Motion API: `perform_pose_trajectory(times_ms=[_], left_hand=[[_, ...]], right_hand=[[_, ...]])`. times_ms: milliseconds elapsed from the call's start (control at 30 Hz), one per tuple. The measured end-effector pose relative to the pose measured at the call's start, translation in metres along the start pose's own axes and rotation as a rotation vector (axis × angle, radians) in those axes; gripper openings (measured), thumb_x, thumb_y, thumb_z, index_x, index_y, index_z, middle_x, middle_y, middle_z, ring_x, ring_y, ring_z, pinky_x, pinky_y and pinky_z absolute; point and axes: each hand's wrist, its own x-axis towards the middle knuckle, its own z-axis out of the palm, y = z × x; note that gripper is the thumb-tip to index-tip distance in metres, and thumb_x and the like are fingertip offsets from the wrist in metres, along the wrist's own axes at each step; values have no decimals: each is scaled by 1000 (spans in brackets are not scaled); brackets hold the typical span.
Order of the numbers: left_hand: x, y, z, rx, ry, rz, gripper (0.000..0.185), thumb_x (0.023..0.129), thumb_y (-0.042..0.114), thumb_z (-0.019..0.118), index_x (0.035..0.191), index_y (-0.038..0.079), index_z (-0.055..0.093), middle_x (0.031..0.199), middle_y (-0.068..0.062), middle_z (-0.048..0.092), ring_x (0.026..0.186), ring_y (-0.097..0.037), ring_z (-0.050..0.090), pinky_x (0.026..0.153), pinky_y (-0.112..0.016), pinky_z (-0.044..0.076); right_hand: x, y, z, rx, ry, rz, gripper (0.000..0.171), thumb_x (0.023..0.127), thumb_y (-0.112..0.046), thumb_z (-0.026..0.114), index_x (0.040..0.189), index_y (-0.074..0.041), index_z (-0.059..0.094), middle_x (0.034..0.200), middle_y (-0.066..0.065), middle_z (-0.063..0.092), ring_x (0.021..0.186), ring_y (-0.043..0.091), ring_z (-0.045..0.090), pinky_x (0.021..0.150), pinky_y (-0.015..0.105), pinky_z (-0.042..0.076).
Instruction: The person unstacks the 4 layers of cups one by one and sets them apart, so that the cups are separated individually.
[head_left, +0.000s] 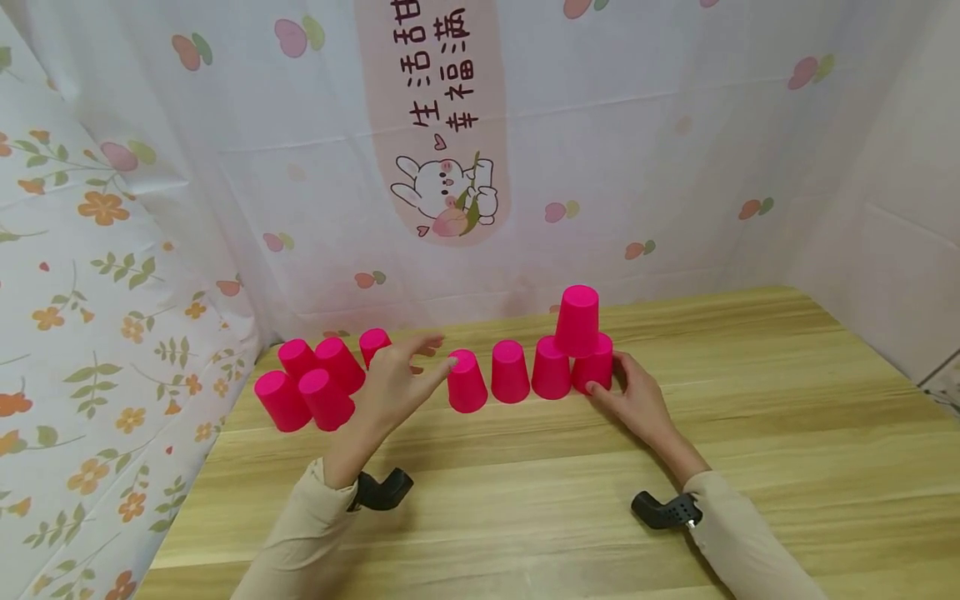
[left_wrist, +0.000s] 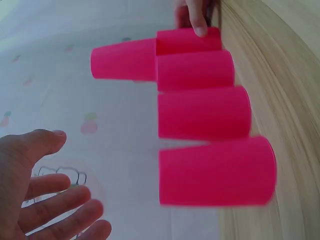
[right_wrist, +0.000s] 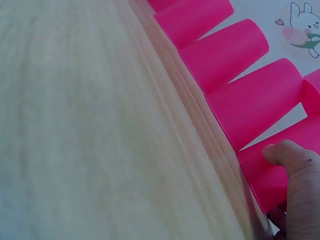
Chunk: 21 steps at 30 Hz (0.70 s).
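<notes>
R grip [head_left: 633, 392]: my right hand rests on the table [head_left: 525, 500], thumb and fingers curled round the end cup [head_left: 595, 364], the rightmost of the row. R wrist view confirms the thumb [right_wrist: 292, 160] pressed on that cup's side wall.

L grip [head_left: 397, 379]: left hand lifted over the table, fingers spread & relaxed, holding nothing. Fingertips just beside the leftmost row cup [head_left: 467, 382]; contact can't be judged from head cam. L wrist view shows the palm [left_wrist: 30, 200] open, clear of the cups.

Row: four pink cups, all upside down, side by side along the table toward the back: leftmost, second cup [head_left: 510, 372], third cup [head_left: 551, 367], end cup. A top cup [head_left: 577, 320] sits upside down on the third cup & end cup, bridging both.

Further left: loose cluster of five cups [head_left: 315, 383], upside down, some tilted, near the table's left rear corner, behind my left hand.

Surround: printed curtain [head_left: 450, 167] w/ rabbit picture behind the table; floral cloth [head_left: 90, 292] on the left side.
</notes>
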Motion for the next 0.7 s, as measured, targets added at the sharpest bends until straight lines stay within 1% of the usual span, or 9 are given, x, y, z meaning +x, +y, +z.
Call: perform_pose_trajectory(times_ms=[200,267,333,500,600,700], left_hand=[[13,8,26,-83,25,63,44,77,13,75,116,-1,61,110,-14,63,96,-27,60,74,-40,54],[16,11,35,-106,22,67,45,78,14,75,118,-1,59,113,-15,62,97,-26,60,76,-40,53],[19,15,44,-132,10,59,47,79,16,74,120,-1,58,116,-14,61,99,-26,60,76,-39,53],[29,29,63,-197,-7,12,51,79,18,74,123,0,55,119,-11,59,101,-23,59,76,-37,54],[35,35,72,-227,-15,-17,52,80,19,73,125,1,54,121,-11,58,103,-23,59,77,-36,54],[41,42,81,-257,-39,-26,54,80,21,72,127,3,53,124,-11,56,105,-25,57,78,-37,53]], right_hand=[[1,-2,2,-15,9,-2,59,82,-18,69,129,4,43,127,23,50,117,37,47,98,51,37],[0,-3,2,-16,13,-5,59,82,-18,69,129,4,43,127,23,50,117,37,47,98,51,37],[0,-3,2,-12,16,-7,59,82,-17,69,129,5,43,127,23,50,117,37,47,98,51,37],[0,-3,2,-8,16,-13,59,82,-18,69,130,5,43,127,23,50,117,38,48,97,51,38],[-1,-3,1,-6,11,-13,59,83,-19,69,130,5,42,127,23,50,118,38,47,97,51,38],[-1,-3,0,1,11,-12,58,83,-18,69,129,5,42,127,23,50,118,38,47,97,51,38]])
